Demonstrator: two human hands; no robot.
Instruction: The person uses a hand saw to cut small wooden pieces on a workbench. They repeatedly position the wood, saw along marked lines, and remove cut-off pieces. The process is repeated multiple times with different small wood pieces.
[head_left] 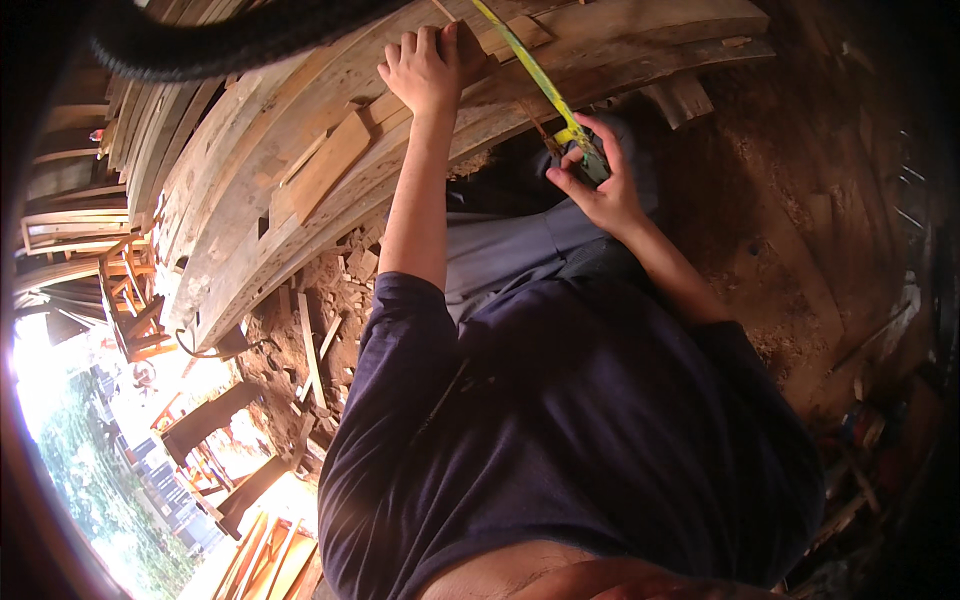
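My right hand (600, 170) is closed round a tape measure (580, 145), whose yellow blade (520, 50) runs out up and to the left over the boards to the top edge of the picture. My left hand (420, 70) rests higher up, left of the blade, its fingers curled onto a wooden board (479, 68). Beneath both hands lie long, stacked planks (230, 215), with a short loose board (328, 162) on top left of my left forearm.
A thick black hose or cord (190, 55) arches across the top left. Timber stacks and wooden frames (125, 300) stand at the left beside a bright opening. Wood scraps (315, 350) litter the dirt floor (780, 260). My legs (500, 250) are below the planks.
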